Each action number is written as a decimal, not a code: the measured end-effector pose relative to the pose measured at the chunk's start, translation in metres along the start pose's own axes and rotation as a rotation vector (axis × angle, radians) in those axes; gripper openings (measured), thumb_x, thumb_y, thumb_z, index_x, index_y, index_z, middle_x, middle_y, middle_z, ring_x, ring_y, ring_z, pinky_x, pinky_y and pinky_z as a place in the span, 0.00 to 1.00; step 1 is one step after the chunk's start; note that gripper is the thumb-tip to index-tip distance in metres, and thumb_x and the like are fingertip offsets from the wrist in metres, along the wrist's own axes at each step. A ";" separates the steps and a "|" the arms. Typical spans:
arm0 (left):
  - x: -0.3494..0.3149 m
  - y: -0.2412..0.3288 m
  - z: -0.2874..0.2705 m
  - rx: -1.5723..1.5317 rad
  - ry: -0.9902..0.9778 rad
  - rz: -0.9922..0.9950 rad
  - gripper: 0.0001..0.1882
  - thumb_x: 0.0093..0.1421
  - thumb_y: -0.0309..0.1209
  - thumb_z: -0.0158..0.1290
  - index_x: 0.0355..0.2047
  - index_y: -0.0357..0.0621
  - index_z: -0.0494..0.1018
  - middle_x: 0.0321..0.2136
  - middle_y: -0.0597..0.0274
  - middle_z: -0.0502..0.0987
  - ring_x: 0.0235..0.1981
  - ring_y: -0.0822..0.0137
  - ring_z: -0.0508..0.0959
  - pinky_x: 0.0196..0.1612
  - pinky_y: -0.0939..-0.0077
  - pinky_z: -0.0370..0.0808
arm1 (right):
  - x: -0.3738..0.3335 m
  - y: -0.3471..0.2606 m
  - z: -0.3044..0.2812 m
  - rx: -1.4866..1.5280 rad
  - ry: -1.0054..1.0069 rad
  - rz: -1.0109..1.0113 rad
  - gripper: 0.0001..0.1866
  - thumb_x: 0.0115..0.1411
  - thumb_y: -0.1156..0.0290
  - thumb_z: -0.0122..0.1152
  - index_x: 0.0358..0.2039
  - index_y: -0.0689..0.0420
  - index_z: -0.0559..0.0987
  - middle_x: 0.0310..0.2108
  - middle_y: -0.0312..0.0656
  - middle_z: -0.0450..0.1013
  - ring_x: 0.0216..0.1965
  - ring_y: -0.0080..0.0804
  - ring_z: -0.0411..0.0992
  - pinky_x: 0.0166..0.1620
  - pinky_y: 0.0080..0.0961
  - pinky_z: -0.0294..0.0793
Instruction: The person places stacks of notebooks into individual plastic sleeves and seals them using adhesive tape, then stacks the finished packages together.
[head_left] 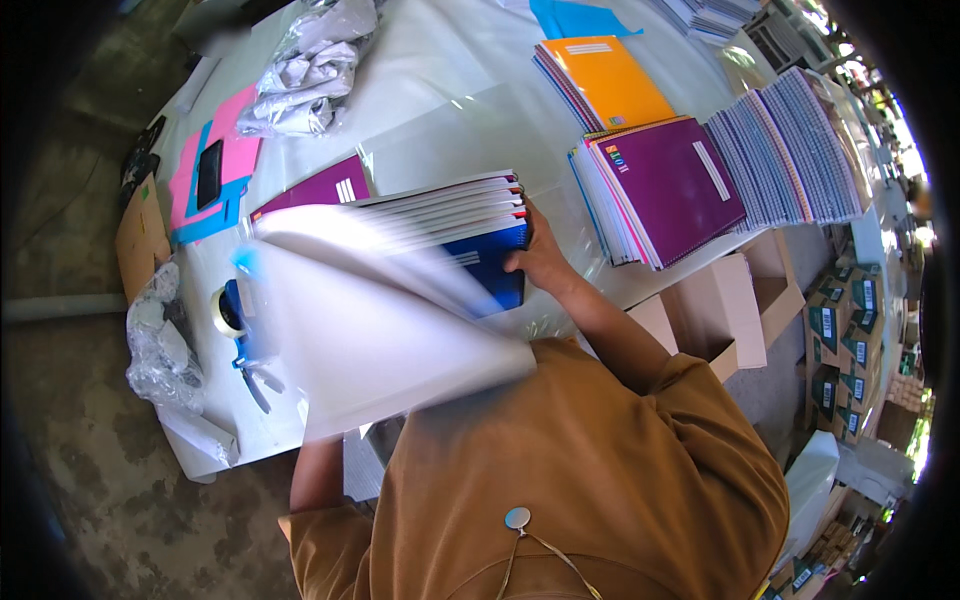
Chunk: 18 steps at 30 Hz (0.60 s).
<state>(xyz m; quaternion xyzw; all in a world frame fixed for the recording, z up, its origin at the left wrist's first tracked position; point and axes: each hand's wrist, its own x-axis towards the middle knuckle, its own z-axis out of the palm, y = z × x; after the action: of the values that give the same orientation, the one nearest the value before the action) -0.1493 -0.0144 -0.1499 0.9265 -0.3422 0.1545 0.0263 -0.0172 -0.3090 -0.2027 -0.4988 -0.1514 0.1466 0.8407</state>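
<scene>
My right hand (pixel 541 257) grips the right edge of a stack of spiral notebooks (pixel 484 262), its thumb on the blue cover on top and its fingers curled behind the edge. The notebooks' edges are fanned out in steps. A large white sheet (pixel 370 330), smeared by motion, sweeps over the left part of the stack; whether it is paper or plastic I cannot make out. My left forearm (pixel 318 478) reaches up under this sheet, which hides my left hand. Behind the stack lies a purple notebook (pixel 318 188).
To the right stand a purple-topped notebook pile (pixel 672 190), orange notebooks (pixel 612 82) and a long spiral-bound row (pixel 785 150). Scissors (pixel 256 385), a tape roll (pixel 226 310), a phone (pixel 209 174) and crumpled plastic (pixel 310 70) lie leftward. Open cardboard boxes (pixel 715 305) stand by the table's right edge.
</scene>
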 end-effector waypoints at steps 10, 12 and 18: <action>0.018 0.034 0.027 -1.069 0.559 -0.770 0.62 0.38 0.40 0.68 0.64 0.45 0.36 0.60 0.52 0.49 0.60 0.53 0.54 0.63 0.61 0.45 | -0.034 -0.011 -0.037 -0.187 -0.201 0.171 0.56 0.18 0.62 0.82 0.52 0.61 0.65 0.49 0.39 0.67 0.53 0.28 0.63 0.56 0.27 0.60; 0.004 0.036 0.027 -1.156 0.308 -0.536 0.56 0.42 0.43 0.65 0.63 0.44 0.41 0.59 0.53 0.53 0.62 0.55 0.51 0.64 0.62 0.45 | -0.042 -0.028 -0.030 -0.159 -0.406 0.207 0.48 0.22 0.64 0.81 0.49 0.58 0.68 0.51 0.41 0.66 0.54 0.31 0.63 0.56 0.30 0.59; -0.051 0.061 0.055 -1.261 0.155 -0.535 0.36 0.41 0.43 0.63 0.49 0.42 0.62 0.46 0.50 0.62 0.56 0.51 0.60 0.57 0.57 0.58 | -0.079 -0.065 -0.025 -0.416 -0.600 0.307 0.37 0.29 0.70 0.75 0.45 0.53 0.72 0.53 0.47 0.65 0.62 0.47 0.51 0.63 0.46 0.44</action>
<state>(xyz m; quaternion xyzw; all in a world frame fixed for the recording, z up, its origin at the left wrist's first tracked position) -0.2103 -0.0376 -0.2212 0.7731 -0.1235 -0.0203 0.6218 -0.0724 -0.3902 -0.1653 -0.6102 -0.3404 0.3762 0.6084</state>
